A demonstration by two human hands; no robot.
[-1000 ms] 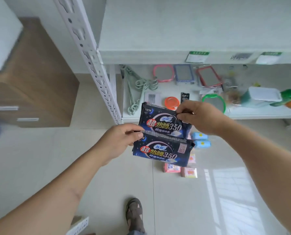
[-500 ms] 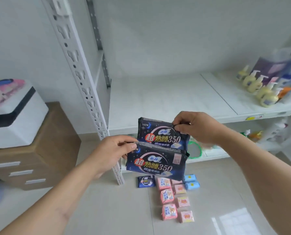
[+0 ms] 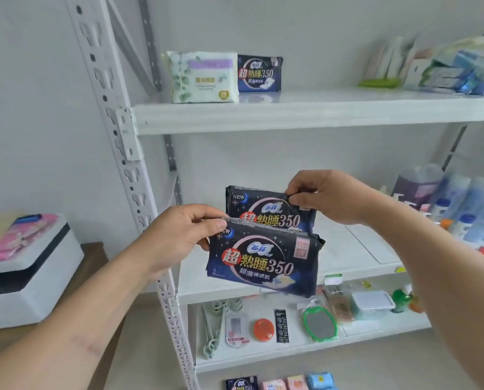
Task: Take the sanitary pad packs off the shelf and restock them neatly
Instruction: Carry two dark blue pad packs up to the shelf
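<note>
Before the white shelf [image 3: 291,116], left hand [image 3: 179,237] and right hand [image 3: 328,195] each pinch a dark pack's top edge.

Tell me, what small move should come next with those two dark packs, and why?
Probably lift both up to the top shelf. The left hand and right hand each pinch a dark pack, and a matching pack already stands there beside a green pack, with bare space to its right.

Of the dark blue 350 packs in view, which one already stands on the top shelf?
The dark blue pack standing upright beside the pale green pack on the top shelf; two others are hand-held, another lies on the floor.
</note>
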